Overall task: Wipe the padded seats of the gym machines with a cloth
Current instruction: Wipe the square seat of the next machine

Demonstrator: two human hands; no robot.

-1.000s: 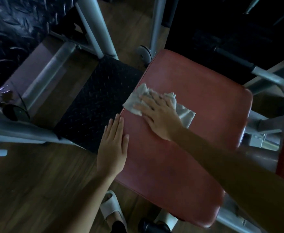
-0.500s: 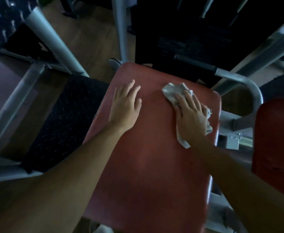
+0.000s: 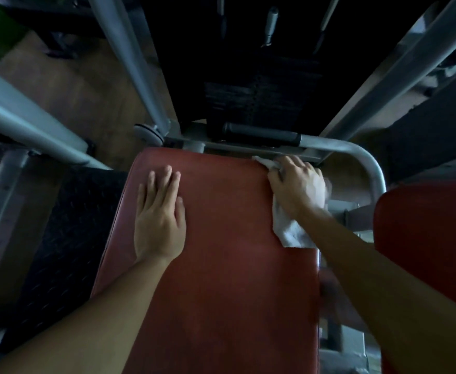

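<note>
A red padded seat (image 3: 221,265) fills the middle of the head view. My left hand (image 3: 159,220) lies flat on its left half, fingers straight and pointing away from me. My right hand (image 3: 298,184) is at the seat's far right corner, fingers curled over a crumpled white cloth (image 3: 291,233). Part of the cloth trails back along the seat's right edge under my wrist, and a tip pokes out past my fingers at the far edge.
A grey handle bar (image 3: 356,152) with a black grip (image 3: 262,134) curves round the far right corner of the seat. Grey frame posts (image 3: 132,63) rise on both sides. A second red pad (image 3: 426,252) stands at right, a black tread plate (image 3: 67,238) at left.
My right hand has pushed the cloth from the left part of the seat across to its far right corner. My left hand has moved from the seat's left edge up onto the pad.
</note>
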